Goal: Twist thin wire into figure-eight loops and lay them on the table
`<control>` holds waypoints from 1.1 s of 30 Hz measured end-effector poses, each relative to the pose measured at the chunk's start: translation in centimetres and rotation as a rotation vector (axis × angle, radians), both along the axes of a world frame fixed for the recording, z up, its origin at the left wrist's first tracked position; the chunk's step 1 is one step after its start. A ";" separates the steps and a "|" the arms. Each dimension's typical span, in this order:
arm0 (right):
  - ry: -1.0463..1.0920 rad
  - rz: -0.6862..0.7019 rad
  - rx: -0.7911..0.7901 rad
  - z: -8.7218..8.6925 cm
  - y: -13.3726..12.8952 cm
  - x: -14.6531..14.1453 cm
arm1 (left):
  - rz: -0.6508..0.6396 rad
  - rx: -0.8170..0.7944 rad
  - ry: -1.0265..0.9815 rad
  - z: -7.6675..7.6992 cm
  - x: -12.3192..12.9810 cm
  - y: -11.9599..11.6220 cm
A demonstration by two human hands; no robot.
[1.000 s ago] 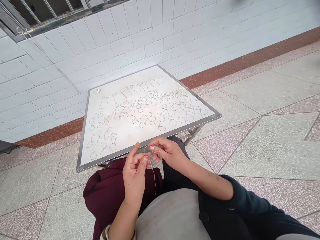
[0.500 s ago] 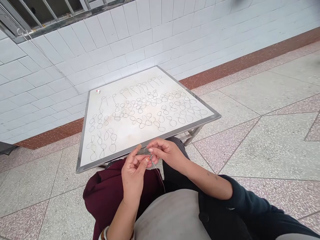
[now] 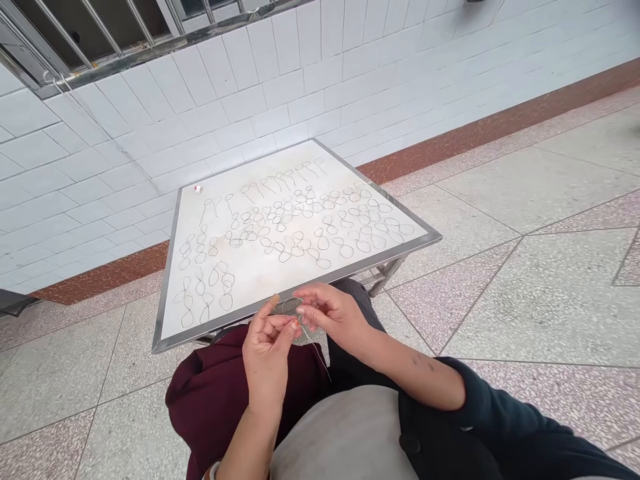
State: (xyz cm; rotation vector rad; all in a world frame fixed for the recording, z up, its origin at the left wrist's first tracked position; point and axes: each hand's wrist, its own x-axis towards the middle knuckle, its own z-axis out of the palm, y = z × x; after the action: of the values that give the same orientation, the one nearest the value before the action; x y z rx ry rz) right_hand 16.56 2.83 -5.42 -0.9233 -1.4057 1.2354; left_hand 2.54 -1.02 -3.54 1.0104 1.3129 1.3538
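Observation:
A thin wire (image 3: 314,348) with a small loop at its top is held between my two hands, in front of the table's near edge. My left hand (image 3: 270,340) pinches the wire between thumb and a finger, its index finger pointing up. Thumb and fingers of my right hand (image 3: 330,310) grip the loop's right side. From the pinch the wire's free tail hangs down over my lap. Beyond my hands, many thin wire pieces (image 3: 347,248) bent into figure-eight loops lie in rows on the white table (image 3: 250,287).
Along the table's far side lie wires with one loop and a straight tail (image 3: 303,172). A small white and red object (image 3: 198,190) sits at the far left corner. Behind stands a white tiled wall (image 3: 280,87) with a barred window (image 3: 110,33). Dark red cloth (image 3: 210,387) covers my lap.
The loop between my hands shows wider and rounder now. My right hand has shifted slightly, while my left keeps its pinch. The view has tilted a little.

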 end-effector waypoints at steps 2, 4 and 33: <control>0.000 -0.002 -0.017 0.1 -0.1 0.0 | 0.005 -0.008 -0.016 -0.1 -0.1 0.0; -0.002 -0.001 -0.043 0.1 -0.1 0.0 | -0.006 -0.026 -0.031 -0.1 -0.2 0.1; -0.010 -0.012 0.007 -1.0 -0.2 -0.7 | 0.049 -0.053 -0.257 -1.0 0.7 0.6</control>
State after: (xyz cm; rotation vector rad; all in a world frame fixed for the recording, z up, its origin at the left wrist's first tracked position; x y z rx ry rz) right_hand 15.84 2.61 -6.44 -0.9329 -1.4092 1.2179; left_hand 3.21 -0.44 -4.50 0.7452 1.1793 1.4263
